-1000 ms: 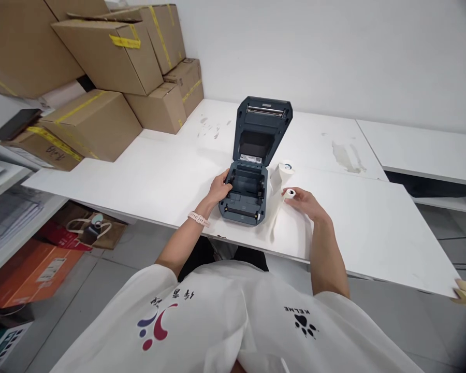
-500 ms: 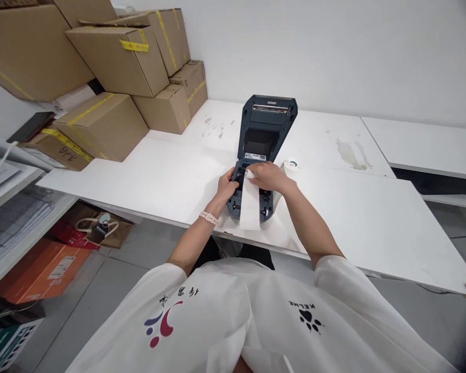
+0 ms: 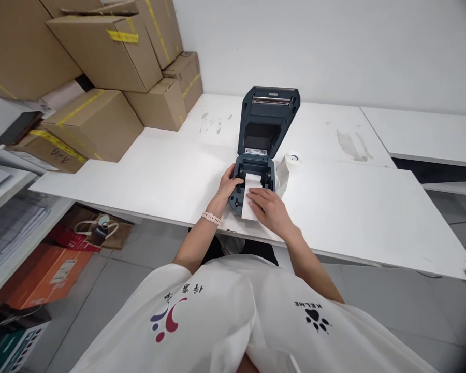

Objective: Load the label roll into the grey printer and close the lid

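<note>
A dark blue label printer (image 3: 266,124) stands on the white table (image 3: 357,202) with its lid tilted up. A white paper roll (image 3: 253,181) sits in its bay, and a strip of paper runs out over the front. My left hand (image 3: 229,185) grips the printer's left side, fingers curled on the edge. My right hand (image 3: 267,205) lies flat on the paper strip at the front, fingers stretched out. A second white roll (image 3: 291,159) with loose paper lies just right of the printer.
Several cardboard boxes (image 3: 97,119) with yellow tape are stacked at the back left of the table. A second white table (image 3: 427,137) adjoins at the right. Below on the left are shelves, an orange box (image 3: 39,274) and a bag (image 3: 97,230) on the floor.
My right hand carried the paper roll from the table into the printer's bay, then slid back toward me along the strip. My left hand stayed on the printer's side.
</note>
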{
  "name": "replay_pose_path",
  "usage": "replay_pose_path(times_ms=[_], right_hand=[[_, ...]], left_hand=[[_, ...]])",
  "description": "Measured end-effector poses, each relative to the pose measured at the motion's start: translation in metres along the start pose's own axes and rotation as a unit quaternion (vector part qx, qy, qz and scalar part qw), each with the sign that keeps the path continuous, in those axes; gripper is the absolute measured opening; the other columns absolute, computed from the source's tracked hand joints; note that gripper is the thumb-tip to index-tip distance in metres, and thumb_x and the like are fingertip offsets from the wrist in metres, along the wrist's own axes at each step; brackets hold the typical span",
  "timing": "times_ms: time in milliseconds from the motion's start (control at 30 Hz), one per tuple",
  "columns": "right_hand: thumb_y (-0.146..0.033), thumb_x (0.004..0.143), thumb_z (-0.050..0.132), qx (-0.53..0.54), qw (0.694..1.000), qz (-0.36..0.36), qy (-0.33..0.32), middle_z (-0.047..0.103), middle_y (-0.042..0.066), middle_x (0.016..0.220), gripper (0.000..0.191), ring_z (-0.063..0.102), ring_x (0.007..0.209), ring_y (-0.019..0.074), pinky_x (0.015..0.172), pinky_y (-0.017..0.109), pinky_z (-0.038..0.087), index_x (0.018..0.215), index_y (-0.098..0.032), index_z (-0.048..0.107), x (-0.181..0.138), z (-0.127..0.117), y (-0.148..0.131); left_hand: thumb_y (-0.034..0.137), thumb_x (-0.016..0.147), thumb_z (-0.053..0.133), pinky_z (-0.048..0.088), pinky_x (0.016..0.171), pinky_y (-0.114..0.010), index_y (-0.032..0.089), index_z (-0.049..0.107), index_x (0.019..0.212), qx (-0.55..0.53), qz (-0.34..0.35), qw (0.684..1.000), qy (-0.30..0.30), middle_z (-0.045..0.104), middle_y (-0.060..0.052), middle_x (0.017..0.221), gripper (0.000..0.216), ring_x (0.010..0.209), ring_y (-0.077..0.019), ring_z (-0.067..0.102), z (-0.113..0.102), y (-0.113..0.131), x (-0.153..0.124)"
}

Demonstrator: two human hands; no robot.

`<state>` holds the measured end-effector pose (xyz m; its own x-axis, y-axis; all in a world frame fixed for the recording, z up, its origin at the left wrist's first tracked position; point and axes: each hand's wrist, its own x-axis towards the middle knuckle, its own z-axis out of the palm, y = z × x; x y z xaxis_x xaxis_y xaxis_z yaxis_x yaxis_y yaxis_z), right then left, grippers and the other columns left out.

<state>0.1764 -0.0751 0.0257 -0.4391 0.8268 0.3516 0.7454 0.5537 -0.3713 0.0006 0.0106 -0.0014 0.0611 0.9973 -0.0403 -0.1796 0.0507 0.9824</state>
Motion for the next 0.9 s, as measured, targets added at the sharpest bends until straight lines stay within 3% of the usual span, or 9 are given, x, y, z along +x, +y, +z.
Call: replay_pose_path(times_ms=[100,233,433,667,900], right_hand=[[-0.045,0.104,0.050,-0.011,1.000,-0.003,0.019,0.061,0.012,0.151,0.044,0.054,0.144,0.0318,0.120,0.054,0.042,0.139,-0.021,0.064,-0.023,0.013,-0.011],[-0.061,0.093,0.063,-0.034,0.999,-0.014,-0.007,0.049,0.015,0.161,0.070,0.046,0.150,0.0361,0.124,0.061,0.034,0.150,-0.022,0.053,-0.030,0.019,-0.015],[-0.039,0.106,0.048,-0.028,0.999,0.016,0.020,0.061,0.007,0.152,0.039,0.053,0.145,0.0291,0.120,0.055,0.040,0.140,-0.029,0.063,-0.028,0.020,-0.013],[-0.041,0.106,0.048,-0.025,0.999,0.018,0.017,0.060,0.007,0.153,0.040,0.052,0.146,0.0283,0.121,0.053,0.038,0.138,-0.026,0.065,-0.029,0.020,-0.013],[-0.031,0.096,0.063,-0.023,1.000,-0.001,-0.003,0.054,0.008,0.158,0.049,0.049,0.149,0.0312,0.122,0.056,0.037,0.145,-0.024,0.060,-0.029,0.021,-0.008]], left_hand=[[0.019,0.067,0.071,0.047,0.114,-0.040,0.023,0.052,0.149,-0.002,-0.032,0.999,0.005,0.055,-0.008,0.156,0.084,0.137,-0.0294,0.057,-0.001,0.000,0.001],[0.021,0.067,0.072,0.049,0.111,-0.038,0.022,0.054,0.146,0.008,-0.036,0.999,0.000,0.056,-0.008,0.156,0.080,0.138,-0.0292,0.057,0.000,0.002,0.001],[0.020,0.065,0.073,0.050,0.107,-0.036,0.019,0.054,0.145,0.017,-0.047,0.999,0.010,0.058,-0.010,0.154,0.083,0.135,-0.0285,0.059,0.001,0.004,0.002],[0.020,0.062,0.076,0.049,0.110,-0.035,0.016,0.052,0.147,0.002,-0.046,0.999,0.004,0.057,-0.012,0.155,0.088,0.135,-0.0285,0.058,-0.002,-0.004,0.006],[0.023,0.065,0.079,0.050,0.110,-0.038,0.020,0.050,0.150,0.012,-0.058,0.998,0.006,0.059,-0.011,0.153,0.090,0.134,-0.0289,0.060,-0.002,-0.005,0.010]])
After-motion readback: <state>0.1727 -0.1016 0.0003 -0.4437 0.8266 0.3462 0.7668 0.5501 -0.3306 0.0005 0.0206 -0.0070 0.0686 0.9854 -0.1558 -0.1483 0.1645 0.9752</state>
